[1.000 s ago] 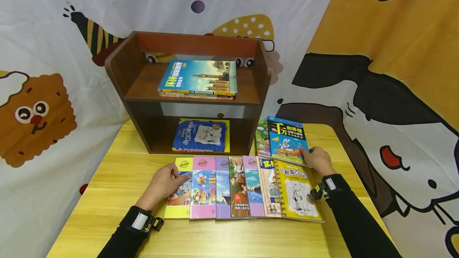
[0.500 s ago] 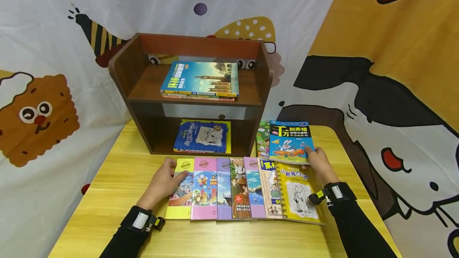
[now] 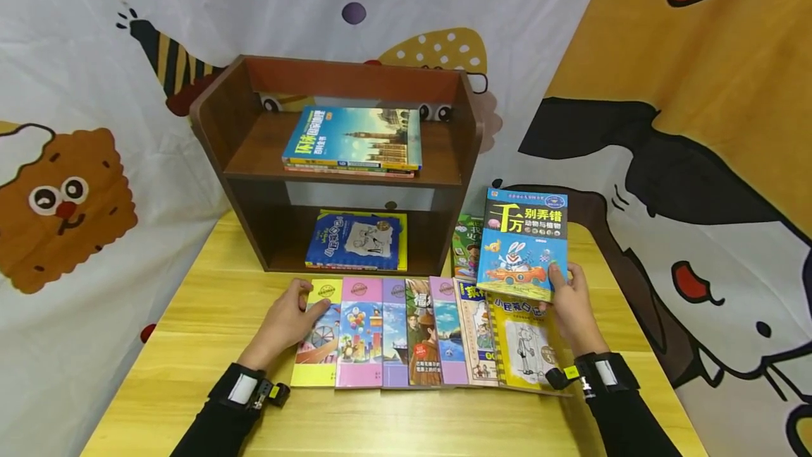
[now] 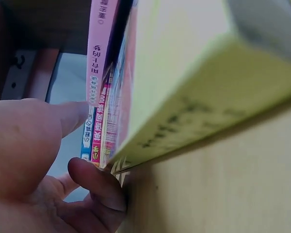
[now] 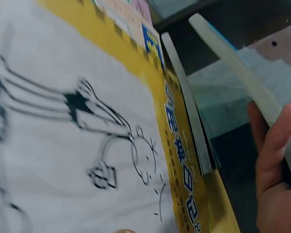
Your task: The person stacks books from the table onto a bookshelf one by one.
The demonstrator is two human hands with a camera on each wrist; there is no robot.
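Observation:
At the left end of a row of overlapping books, my left hand (image 3: 288, 319) rests with its thumb over the yellow book (image 3: 314, 376). Its fingers are bent beside that book's left edge, close to the tabletop in the left wrist view. My right hand (image 3: 574, 309) pinches a blue book with a rabbit in an orange car (image 3: 523, 245) by its lower right corner, thumb on the cover. That book is tilted up, overlapping the green book (image 3: 465, 249) and the top of the yellow diary book (image 3: 529, 351). In the right wrist view, fingers (image 5: 276, 136) grip the book's edge.
Behind the row stands a brown two-tier bookshelf (image 3: 342, 180). On its upper tier lies a stack topped by a clock-tower book (image 3: 361, 136); on the lower, one topped by a blue diary book (image 3: 355, 242). The wooden table (image 3: 380, 425) extends in front, with a printed cloth (image 3: 158, 182) behind.
My right hand has lifted the blue rabbit book and tilted it up, moving it slightly right. More of the green book's neighbourhood shows. My left hand stays nearly in place.

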